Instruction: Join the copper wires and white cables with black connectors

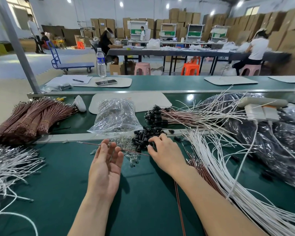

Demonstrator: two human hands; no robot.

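My left hand (106, 166) lies palm up over the green mat, its fingers only slightly bent. A thin copper wire (133, 151) runs level through its fingertips toward my right hand. My right hand (163, 154) reaches into a loose pile of black connectors (141, 136), thumb and forefinger closing on one at the pile's edge. Small clear parts (129, 145) are scattered between the hands. White cables (220, 159) fan out right of my right arm, with more copper wires (194, 165) beneath them.
Tied copper wire bundles (29, 118) and more white cables (10, 164) lie at the left. Behind are a clear bag of parts (116, 114), joined wires with black ends (160, 114) and a metal rail (71, 137). A black plastic bag (271, 142) fills the right.
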